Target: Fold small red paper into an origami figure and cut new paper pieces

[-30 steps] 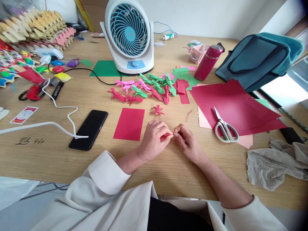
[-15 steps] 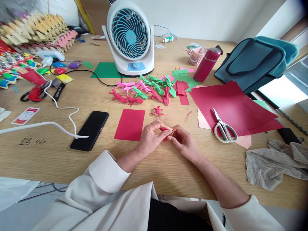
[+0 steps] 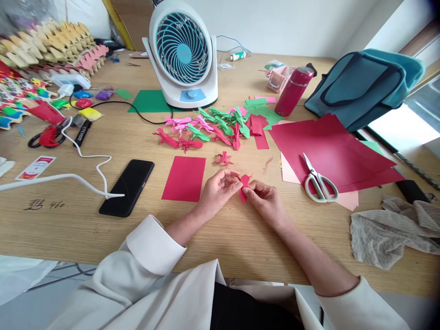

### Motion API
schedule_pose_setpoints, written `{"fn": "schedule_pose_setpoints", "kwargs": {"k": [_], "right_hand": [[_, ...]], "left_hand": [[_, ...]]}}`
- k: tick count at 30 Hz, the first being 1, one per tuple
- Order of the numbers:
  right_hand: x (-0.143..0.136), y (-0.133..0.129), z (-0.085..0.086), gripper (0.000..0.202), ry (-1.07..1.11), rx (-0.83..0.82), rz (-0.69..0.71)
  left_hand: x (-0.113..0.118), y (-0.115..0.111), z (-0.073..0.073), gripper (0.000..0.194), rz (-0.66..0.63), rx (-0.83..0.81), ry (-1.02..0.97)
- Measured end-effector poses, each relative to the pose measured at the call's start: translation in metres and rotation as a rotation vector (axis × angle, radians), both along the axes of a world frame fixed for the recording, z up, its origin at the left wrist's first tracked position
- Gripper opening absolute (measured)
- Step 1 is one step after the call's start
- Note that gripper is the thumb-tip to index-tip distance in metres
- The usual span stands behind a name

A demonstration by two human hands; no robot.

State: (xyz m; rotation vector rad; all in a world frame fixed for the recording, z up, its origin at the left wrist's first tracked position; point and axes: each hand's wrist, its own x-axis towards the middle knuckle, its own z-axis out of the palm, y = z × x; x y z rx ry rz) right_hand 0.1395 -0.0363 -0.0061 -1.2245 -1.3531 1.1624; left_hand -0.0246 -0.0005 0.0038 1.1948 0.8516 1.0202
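Note:
Between my two hands is a small red folded-paper figure, with thin points sticking out at its upper sides and a tapered end hanging down. My left hand pinches its left side between thumb and fingers. From the right, my right hand pinches it too, the thumb lying across its front. Just beyond my fingers a similar small red paper figure rests on the table. A flat red paper rectangle lies to the left of my left hand.
Several pink, green and red folded-paper figures lie before the fan. At right are large red sheets with scissors, a red bottle, a teal bag and a cloth. A black phone lies left.
The red paper figure, mostly covered by my fingers before, now shows between them with its points visible. My right hand has shifted slightly, its thumb now on the paper's front.

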Motion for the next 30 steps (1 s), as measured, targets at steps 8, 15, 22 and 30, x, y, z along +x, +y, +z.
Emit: {"fn": "schedule_pose_setpoints", "kwargs": {"k": [8,15,22,30], "right_hand": [[-0.0020,0.0015,-0.0031,0.031,0.102,-0.041,0.007],[-0.0027,0.0026,-0.0093,0.033,0.129,-0.021,-0.036],[-0.0019,0.0014,-0.0074,0.027,0.174,0.010,-0.001],[-0.0014,0.0014,-0.0052,0.028,0.159,0.011,-0.019]], "left_hand": [[0.0001,0.0023,-0.0035,0.025,0.030,-0.021,0.026],[0.0006,0.0011,-0.0040,0.024,0.029,-0.032,0.021],[0.0010,0.0000,0.0013,0.035,-0.040,-0.071,-0.061],[0.0024,0.0008,-0.0005,0.045,-0.009,-0.253,-0.160]]}}
